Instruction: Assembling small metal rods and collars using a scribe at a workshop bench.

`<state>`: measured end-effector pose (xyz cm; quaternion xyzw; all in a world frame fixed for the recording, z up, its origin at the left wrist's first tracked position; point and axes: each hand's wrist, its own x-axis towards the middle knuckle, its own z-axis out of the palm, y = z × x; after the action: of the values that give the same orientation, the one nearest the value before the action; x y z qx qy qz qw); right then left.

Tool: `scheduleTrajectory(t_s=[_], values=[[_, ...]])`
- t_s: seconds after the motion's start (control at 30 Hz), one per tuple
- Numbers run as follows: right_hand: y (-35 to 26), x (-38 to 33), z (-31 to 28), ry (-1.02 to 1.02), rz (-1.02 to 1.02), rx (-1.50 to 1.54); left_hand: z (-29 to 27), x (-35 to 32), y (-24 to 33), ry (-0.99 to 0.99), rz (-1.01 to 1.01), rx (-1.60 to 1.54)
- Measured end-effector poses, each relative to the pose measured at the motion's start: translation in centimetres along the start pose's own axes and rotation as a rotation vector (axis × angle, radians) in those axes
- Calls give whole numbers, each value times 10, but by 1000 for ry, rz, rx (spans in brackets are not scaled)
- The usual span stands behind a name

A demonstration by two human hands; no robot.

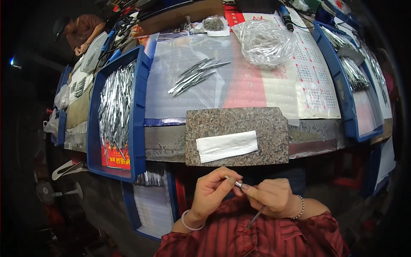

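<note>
Just beyond my red striped shirt, my two hands meet fingertip to fingertip. My left hand pinches a small shiny silver metal piece between thumb and fingers. Against its near end presses the thumb of my right hand, whose other fingers are curled. A thin dark metal rod slants down out of my right fist; its upper part is hidden in the hand. Beyond the hands, a folded white cloth or paper lies on a speckled granite slab at the bench edge.
Slim silver metal pieces lie loose on the plastic-covered bench. More fill a blue tray at left; another blue tray stands right. A clear plastic bag sits at the back. Far left, a person works.
</note>
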<state>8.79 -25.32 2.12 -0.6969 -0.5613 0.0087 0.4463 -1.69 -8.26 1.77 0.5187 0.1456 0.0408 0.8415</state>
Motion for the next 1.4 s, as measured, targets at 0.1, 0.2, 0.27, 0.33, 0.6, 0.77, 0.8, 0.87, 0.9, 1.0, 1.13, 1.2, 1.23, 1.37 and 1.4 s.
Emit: scheduleTrajectory(t_s=[0.1, 0.2, 0.27, 0.33, 0.6, 0.77, 0.8, 0.87, 0.9, 1.0, 1.13, 1.2, 1.23, 1.37, 1.4], values=[[6, 14, -18, -98, -92, -85, -18, 10, 21, -127, 247, 560], [15, 31, -21, -157, -141, -92, -18, 20, 31, -80, 469, 826], [20, 46, -27, -182, -105, -105, -25, 24, 31, -26, 589, 958], [25, 59, -37, -119, -12, -76, -34, 32, 30, 65, 709, 1054], [24, 54, -62, -26, 35, -46, -56, 44, 13, 134, 685, 1280], [25, 93, -18, -339, 147, -73, -61, 39, 14, 100, 662, 1263], [35, 86, -18, -302, 187, -17, -61, 44, 13, 102, 663, 1247], [42, 76, -17, -206, 217, 55, -62, 49, 14, 92, 678, 1243], [41, 75, -18, -209, 222, 52, -62, 47, 14, 77, 678, 1251], [35, 83, -27, -122, 258, 79, -62, 43, 12, 89, 689, 1247], [14, 92, -36, -65, 280, 32, -62, 45, 12, 90, 688, 1248], [16, 84, -27, 186, -77, 120, -62, 45, 11, 91, 688, 1250], [4, 87, -38, 31, -62, 4, -63, 44, 12, 90, 687, 1251], [28, 98, 7, -337, 70, -30, -65, 41, 20, 55, 624, 1226], [31, 94, 7, -281, 105, 15, -68, 43, 22, 69, 619, 1232]])
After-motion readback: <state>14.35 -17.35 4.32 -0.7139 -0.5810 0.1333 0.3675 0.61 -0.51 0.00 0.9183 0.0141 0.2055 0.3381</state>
